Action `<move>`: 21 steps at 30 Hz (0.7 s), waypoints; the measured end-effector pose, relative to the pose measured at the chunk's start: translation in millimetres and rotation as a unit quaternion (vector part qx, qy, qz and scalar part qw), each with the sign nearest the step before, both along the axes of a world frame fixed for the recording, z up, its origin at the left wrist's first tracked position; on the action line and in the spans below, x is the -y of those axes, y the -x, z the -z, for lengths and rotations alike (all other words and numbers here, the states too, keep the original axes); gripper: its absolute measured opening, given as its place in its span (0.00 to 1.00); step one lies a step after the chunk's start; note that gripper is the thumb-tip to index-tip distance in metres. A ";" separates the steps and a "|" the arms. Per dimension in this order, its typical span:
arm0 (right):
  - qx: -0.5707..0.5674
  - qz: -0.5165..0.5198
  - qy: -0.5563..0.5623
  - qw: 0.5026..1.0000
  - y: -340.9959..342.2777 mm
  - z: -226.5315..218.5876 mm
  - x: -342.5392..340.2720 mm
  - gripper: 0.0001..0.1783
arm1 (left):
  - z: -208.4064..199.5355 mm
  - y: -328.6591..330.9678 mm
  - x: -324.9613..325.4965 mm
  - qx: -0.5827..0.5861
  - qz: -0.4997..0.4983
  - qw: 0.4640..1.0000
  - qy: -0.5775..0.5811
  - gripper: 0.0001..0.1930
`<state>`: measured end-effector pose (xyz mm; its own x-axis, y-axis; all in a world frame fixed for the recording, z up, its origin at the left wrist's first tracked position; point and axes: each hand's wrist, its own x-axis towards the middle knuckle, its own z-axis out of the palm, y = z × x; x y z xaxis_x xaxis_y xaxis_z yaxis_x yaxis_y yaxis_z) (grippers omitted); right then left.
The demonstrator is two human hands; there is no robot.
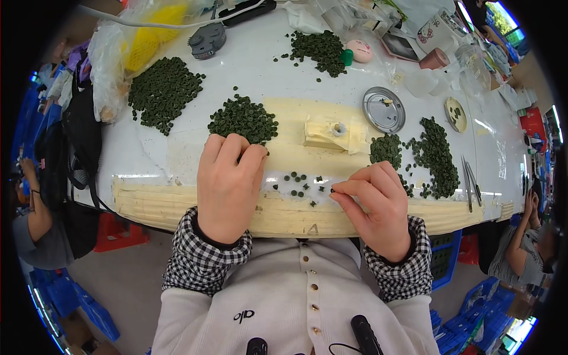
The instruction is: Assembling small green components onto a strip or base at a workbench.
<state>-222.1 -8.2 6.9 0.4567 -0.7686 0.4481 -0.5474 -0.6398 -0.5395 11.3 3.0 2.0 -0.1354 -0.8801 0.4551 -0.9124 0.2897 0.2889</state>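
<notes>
My left hand [229, 183] reaches to the near edge of a pile of small dark green round parts [242, 118]. Its fingers are bunched together, and their tips hide whatever they hold. To the right, my right hand [378, 201] pinches a tiny dark part [332, 190] between thumb and forefinger, just above the table edge. Between the hands lie several loose green round pieces [294, 176] on a whitish strip. A block wrapped in yellowish tape [325, 135], with a small pale round post [339, 128] on it, stands beyond them.
More green parts are heaped at the far left [164, 92], far middle [319, 50] and right [438, 157]. A round metal lid [383, 112] and a small dish [455, 114] lie behind the right hand. Tweezers [471, 183] rest at right. Co-workers sit on both sides.
</notes>
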 end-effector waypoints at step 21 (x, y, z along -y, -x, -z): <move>0.027 0.023 -0.007 0.999 -2.1 -3.7 -3.1 0.11 | 2.8 1.4 3.3 -0.041 0.010 0.999 -0.004 0.06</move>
<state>-220.0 -5.0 10.6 0.3971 -0.7941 0.4601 -0.5460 -0.6074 -0.5770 9.9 -0.4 -0.8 -0.1150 -0.8810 0.4590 -0.8799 0.3048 0.3646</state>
